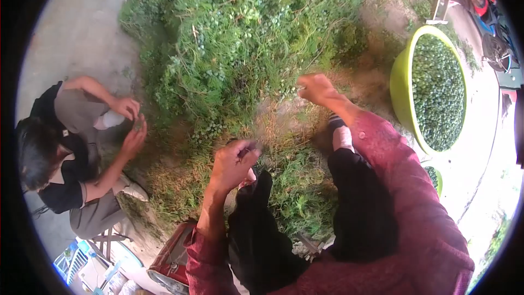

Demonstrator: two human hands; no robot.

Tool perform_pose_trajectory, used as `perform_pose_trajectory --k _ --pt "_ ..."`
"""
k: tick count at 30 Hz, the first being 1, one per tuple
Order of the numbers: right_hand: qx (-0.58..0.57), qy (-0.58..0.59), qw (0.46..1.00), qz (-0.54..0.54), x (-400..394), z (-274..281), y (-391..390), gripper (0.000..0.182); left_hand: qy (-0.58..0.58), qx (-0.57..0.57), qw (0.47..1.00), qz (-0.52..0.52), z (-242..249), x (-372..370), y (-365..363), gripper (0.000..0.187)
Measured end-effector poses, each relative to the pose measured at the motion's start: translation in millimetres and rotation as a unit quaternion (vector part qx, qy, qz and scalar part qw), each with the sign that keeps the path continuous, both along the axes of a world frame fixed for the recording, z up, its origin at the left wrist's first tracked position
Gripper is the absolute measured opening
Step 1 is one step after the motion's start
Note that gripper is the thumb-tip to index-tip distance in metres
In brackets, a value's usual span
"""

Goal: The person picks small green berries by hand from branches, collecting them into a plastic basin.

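Note:
A large heap of green conifer sprigs with small pale berries fills the upper middle of the view. My left hand is held above my left foot, its fingers curled and slightly blurred; what they hold, if anything, is hidden. At the heap's right edge is my right hand, closed with the thumb side turned away. Whether a sprig is inside it cannot be made out. Loose sprigs lie on the ground between my black-trousered legs.
A yellow-green tub full of green berries stands at the right, with a smaller green container below it. On the left, a seated person brings both hands together. A red container stands at lower left.

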State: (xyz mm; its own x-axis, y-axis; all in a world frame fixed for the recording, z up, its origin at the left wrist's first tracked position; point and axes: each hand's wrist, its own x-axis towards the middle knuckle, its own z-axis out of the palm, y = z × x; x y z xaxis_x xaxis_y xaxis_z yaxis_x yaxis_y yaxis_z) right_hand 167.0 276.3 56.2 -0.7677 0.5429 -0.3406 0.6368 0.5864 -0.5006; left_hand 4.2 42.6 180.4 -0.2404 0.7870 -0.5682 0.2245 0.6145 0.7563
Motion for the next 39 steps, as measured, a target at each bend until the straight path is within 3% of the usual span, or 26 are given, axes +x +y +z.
perform_pose_trajectory --k 2,4,6,10,12,13,15,18,20,21,22,23,24,27,30,31,32,34,35,36,37,38,39 --pt "-0.027 -0.108 0.993 -0.041 -18.6 -28.2 -5.1 0.024 0.024 -0.002 1.000 -0.011 -34.9 -2.1 2.6 0.029" --pt "-0.014 -0.118 0.993 -0.025 -21.1 -51.1 -14.3 0.023 0.024 -0.003 1.000 -0.004 -59.9 2.6 2.4 0.030" --pt "0.031 0.027 0.998 -0.053 -17.2 -64.4 -24.6 0.021 0.025 0.000 1.000 0.005 -73.5 6.3 -2.8 0.030" --pt "0.043 0.064 0.996 -0.048 -8.5 -85.3 -26.0 0.021 0.000 -0.008 1.000 0.007 -77.2 8.7 1.3 0.034" --pt "-0.100 0.033 0.993 -0.059 0.8 -87.4 -20.3 0.017 -0.006 -0.021 1.000 0.016 -77.4 8.9 2.0 0.033" --pt "-0.100 0.033 0.993 -0.058 8.8 -84.6 -18.9 0.017 -0.016 -0.022 0.999 0.023 -79.8 8.5 3.5 0.034" --pt "-0.348 0.058 0.897 -0.268 23.5 -61.3 -17.8 0.012 -0.029 -0.027 0.999 0.032 -87.5 9.2 4.8 0.034" --pt "-0.366 0.124 0.848 -0.364 49.2 -70.9 -10.5 0.008 -0.017 -0.028 0.999 0.021 -110.6 13.1 2.2 0.035" --pt "-0.337 0.121 0.870 -0.340 56.8 -76.2 -7.6 0.014 0.016 -0.068 0.997 -0.026 -136.9 14.5 -7.1 0.035" --pt "-0.227 0.125 0.927 -0.272 57.1 -84.0 -9.4 0.017 0.016 -0.068 0.997 -0.028 -157.5 14.4 -18.6 0.035" --pt "-0.113 0.126 0.965 -0.199 57.2 -90.9 -11.2 0.019 -0.068 -0.089 0.994 0.001 -180.3 14.3 -34.6 0.035" --pt "-0.067 0.101 0.984 -0.131 57.3 -96.0 -11.6 0.024 -0.151 -0.110 0.982 0.030 -190.8 15.0 -44.9 0.035" --pt "-0.070 0.101 0.984 -0.131 55.0 -94.9 -15.0 0.024 -0.150 -0.113 0.982 0.030 -186.2 17.5 -46.9 0.035" --pt "0.002 0.063 0.998 0.023 40.6 -78.2 -38.8 0.023 -0.194 -0.195 0.961 -0.023 -174.2 26.8 -52.9 0.036" --pt "0.043 -0.005 0.997 0.069 34.4 -82.5 -49.7 0.022 -0.229 -0.222 0.938 -0.137 -178.0 34.6 -59.4 0.039" --pt "0.041 -0.005 0.997 0.070 35.4 -88.2 -48.9 0.022 -0.268 -0.232 0.926 -0.131 -177.2 35.8 -60.5 0.040" --pt "-0.016 0.022 0.998 0.056 37.3 -95.3 -42.8 0.022 -0.269 -0.233 0.926 -0.129 -176.2 37.2 -61.8 0.040" --pt "-0.073 0.047 0.995 0.044 41.1 -90.9 -33.3 0.022 -0.277 -0.218 0.905 -0.239 -168.4 41.7 -60.0 0.040" --pt "-0.204 0.017 0.978 -0.039 46.8 -87.6 -28.5 0.020 -0.280 -0.143 0.890 -0.331 -164.5 45.1 -60.0 0.044" --pt "-0.331 -0.016 0.936 -0.121 49.3 -78.9 -25.8 0.019 -0.285 -0.145 0.890 -0.326 -159.5 53.8 -58.3 0.044" --pt "-0.360 0.012 0.916 -0.176 49.9 -70.8 -26.6 0.017 -0.362 -0.121 0.830 -0.407 -155.0 65.9 -58.5 0.046" --pt "-0.301 0.018 0.942 -0.147 47.5 -65.0 -25.1 0.018 -0.435 -0.096 0.757 -0.477 -149.2 77.7 -61.9 0.049" --pt "-0.247 0.028 0.962 -0.116 42.0 -65.5 -26.9 0.019 -0.444 -0.110 0.759 -0.463 -134.3 86.4 -57.0 0.049"
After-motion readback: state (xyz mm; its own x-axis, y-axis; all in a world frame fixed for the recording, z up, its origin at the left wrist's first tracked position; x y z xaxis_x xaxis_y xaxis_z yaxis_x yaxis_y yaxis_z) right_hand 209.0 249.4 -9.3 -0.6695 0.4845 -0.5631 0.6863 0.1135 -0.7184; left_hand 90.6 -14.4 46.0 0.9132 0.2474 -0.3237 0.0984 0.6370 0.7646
